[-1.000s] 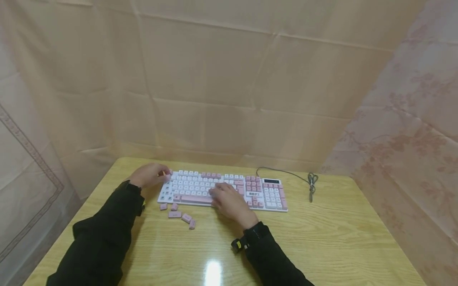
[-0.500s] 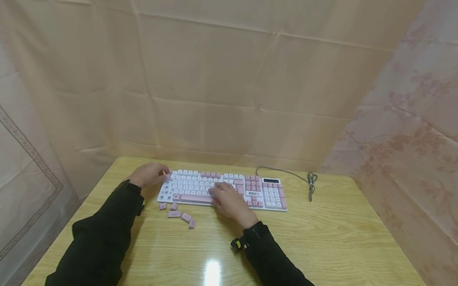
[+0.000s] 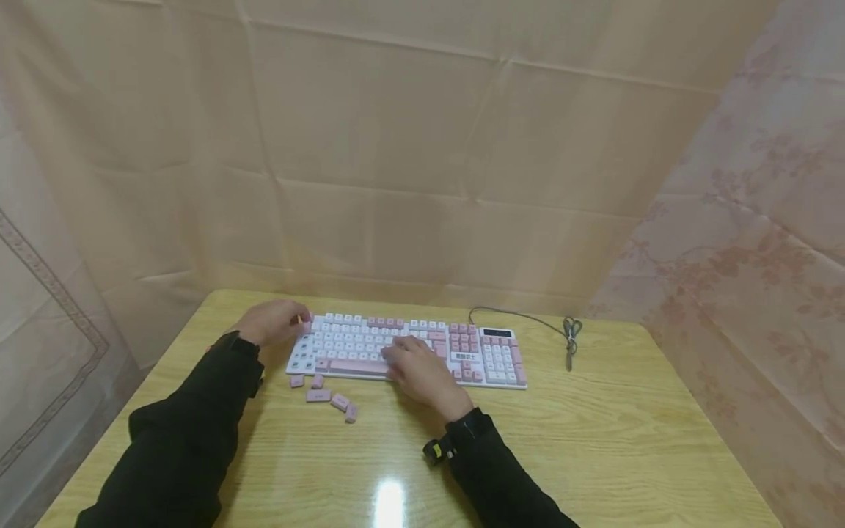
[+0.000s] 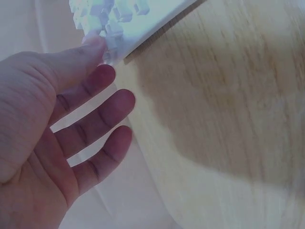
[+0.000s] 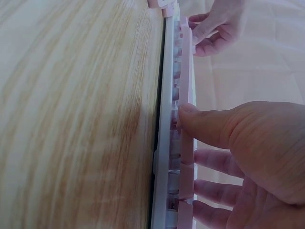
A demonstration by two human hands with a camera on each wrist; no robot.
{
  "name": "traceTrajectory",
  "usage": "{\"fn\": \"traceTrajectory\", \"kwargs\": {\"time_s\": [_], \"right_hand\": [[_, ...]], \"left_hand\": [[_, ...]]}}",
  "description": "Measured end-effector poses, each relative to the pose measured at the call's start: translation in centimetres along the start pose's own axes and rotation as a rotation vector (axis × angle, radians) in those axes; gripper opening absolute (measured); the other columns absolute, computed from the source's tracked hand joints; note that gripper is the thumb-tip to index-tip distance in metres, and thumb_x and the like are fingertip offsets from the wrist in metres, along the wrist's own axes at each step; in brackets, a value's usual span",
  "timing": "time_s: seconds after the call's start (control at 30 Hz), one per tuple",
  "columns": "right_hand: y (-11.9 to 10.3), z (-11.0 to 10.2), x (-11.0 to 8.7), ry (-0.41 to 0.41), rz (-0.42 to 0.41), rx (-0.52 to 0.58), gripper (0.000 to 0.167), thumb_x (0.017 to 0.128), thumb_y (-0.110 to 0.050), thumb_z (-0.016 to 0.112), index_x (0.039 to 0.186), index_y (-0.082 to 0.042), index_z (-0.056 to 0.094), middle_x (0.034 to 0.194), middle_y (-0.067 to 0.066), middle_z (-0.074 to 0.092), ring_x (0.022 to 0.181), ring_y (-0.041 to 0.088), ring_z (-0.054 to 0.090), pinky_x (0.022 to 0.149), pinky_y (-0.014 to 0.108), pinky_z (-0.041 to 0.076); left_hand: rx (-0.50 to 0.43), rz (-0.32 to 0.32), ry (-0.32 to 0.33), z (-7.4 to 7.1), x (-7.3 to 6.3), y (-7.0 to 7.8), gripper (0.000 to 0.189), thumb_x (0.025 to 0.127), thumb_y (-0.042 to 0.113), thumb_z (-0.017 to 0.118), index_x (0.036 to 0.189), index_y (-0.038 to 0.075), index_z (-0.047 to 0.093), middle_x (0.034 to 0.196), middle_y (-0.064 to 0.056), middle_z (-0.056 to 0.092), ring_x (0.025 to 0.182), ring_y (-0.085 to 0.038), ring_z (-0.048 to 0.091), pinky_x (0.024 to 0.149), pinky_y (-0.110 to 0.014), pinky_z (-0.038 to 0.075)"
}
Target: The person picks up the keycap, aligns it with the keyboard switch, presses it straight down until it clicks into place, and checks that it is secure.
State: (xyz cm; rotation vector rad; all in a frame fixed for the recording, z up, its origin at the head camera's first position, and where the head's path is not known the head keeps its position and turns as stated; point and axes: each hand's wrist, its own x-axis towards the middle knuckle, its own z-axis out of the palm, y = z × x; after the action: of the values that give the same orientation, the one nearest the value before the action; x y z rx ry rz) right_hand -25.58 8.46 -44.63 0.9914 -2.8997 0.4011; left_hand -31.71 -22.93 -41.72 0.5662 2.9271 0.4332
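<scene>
A white and pink keyboard (image 3: 356,346) lies on the wooden table. At its far left corner my left hand (image 3: 272,323) pinches a pink keycap (image 3: 306,325) with thumb and index finger; the other fingers are loosely spread in the left wrist view, and the index fingertip is hidden there. Bare key switches (image 3: 302,353) show along the left edge. My right hand (image 3: 422,370) rests on the keyboard's middle. In the right wrist view its thumb touches the long pink space bar (image 5: 187,71), with the other fingers over the keys behind.
Several loose pink keycaps (image 3: 318,396) lie on the table (image 3: 594,440) in front of the keyboard's left end. A grey cable (image 3: 515,314) runs from the keyboard's back to a tied bundle (image 3: 571,341) on the right. A beige cloth (image 3: 422,147) hangs behind the table.
Both hands keep nearly the same places on the keyboard. The whole head view has shifted slightly, so everything appears a little further left.
</scene>
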Motion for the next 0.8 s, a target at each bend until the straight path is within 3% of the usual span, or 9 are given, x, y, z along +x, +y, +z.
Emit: {"fn": "traceTrajectory", "kwargs": {"time_s": [0.47,0.8], "right_hand": [[0.04,0.07,-0.02,-0.005,0.005,0.006,0.037,0.1,-0.021,0.065,0.136,-0.014,0.063,0.146,0.013,0.054,0.138,0.03,0.045,0.113,0.049,0.036],[-0.45,-0.26,-0.14,0.002,-0.003,0.02,0.036,0.099,-0.02,0.066,0.134,-0.012,0.063,0.145,0.015,0.054,0.137,0.032,0.047,0.112,0.051,0.037]], "left_hand": [[-0.012,0.008,0.012,-0.04,-0.21,-0.03,0.018,0.098,0.013,0.068,0.112,0.002,0.073,0.098,-0.009,0.07,0.083,-0.023,0.06,0.08,-0.046,0.052],[-0.041,-0.029,-0.021,0.19,-0.19,-0.2,0.019,0.099,0.011,0.065,0.111,-0.002,0.071,0.106,-0.014,0.07,0.085,-0.025,0.057,0.082,-0.046,0.049]]}}
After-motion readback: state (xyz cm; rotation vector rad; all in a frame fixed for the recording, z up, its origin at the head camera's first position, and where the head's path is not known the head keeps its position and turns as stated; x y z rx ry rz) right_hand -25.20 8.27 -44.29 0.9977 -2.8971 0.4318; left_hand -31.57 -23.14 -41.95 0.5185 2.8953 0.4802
